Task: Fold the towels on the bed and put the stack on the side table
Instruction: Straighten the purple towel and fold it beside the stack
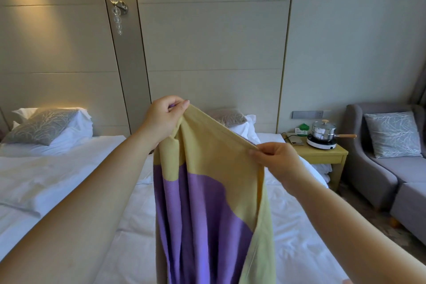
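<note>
both hands pinch the top edge of one towel (214,191) and hold it up in the air over the bed (299,249). left hand (161,120), raised higher and farther out, has thumb and fingers closed on one end of the yellow edge; right hand (274,159), lower and nearer, has its fingertips closed on the same edge further along. the towel is yellow-green with a large purple patch, and it hangs straight down between the two arms, its lower end out of view at the bottom of the picture. the edge between the hands sags and slopes, and the cloth below gathers in long vertical folds, so the towel is not yet spread flat. to do this step well, it seems best to bring both hands level and draw them apart until the top edge is taut, checking that each hand really has a corner, then lay the towel on the white sheet or bring corner to corner for a neat first fold. the side table (322,154), pale wood, stands well off to the right beside the bed and already carries a small cooker with a lidded pot (322,134), so little bare top is left for a stack. no folded towels are in view, so the task looks to be at an early stage.
</note>
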`<state>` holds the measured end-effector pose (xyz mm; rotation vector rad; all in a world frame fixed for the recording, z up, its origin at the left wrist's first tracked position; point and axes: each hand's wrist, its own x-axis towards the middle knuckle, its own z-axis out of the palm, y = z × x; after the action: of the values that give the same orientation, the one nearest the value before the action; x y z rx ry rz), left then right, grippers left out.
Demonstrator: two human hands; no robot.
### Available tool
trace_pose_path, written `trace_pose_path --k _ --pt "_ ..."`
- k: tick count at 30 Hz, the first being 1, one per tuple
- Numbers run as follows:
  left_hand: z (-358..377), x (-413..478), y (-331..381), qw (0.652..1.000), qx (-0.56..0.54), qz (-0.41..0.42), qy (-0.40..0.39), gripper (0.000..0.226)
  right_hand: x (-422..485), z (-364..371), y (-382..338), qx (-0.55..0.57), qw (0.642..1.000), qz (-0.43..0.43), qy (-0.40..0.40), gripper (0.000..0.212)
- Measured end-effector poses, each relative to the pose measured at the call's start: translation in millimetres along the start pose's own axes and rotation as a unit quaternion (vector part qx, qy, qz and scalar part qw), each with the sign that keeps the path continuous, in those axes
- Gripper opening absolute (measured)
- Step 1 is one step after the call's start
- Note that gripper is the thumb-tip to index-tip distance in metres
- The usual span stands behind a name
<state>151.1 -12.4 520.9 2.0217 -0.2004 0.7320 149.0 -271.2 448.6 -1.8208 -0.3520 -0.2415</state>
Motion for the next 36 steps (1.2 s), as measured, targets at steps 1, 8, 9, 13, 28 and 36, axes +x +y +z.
trace_pose_path --k 1,8,9,13,28,36 --pt "-0.4 -0.5 -7.1 0.999 0.050 -0.012 0.008 0.018 2.5 -4.3 -5.2 0.072 0.997 0.019 -0.020 0.009" --pt "42.0 -36.0 4.8 0.967 -0.014 0.014 -0.255 0.045 4.2 5.3 -25.8 0.155 0.963 0.000 -0.219 0.024" --pt "49.8 -43.0 6.3 0.951 -0.042 -0.002 -0.307 0.050 3.3 6.0 -25.7 0.153 0.963 -0.002 -0.222 0.024" --pt "59.1 -48.9 -2.0 0.928 0.013 -0.040 -0.369 0.059 -3.6 5.2 -16.5 0.036 0.980 -0.008 -0.196 0.020" --pt "43.5 -22.1 15.9 0.980 0.007 0.095 -0.177 0.025 -19.1 5.8 25.5 -0.400 0.898 -0.142 -0.115 0.046" --pt "38.9 -2.2 11.5 0.994 0.071 0.076 -0.024 0.032 -26.2 6.8 32.3 -0.323 0.912 -0.241 0.070 0.037"
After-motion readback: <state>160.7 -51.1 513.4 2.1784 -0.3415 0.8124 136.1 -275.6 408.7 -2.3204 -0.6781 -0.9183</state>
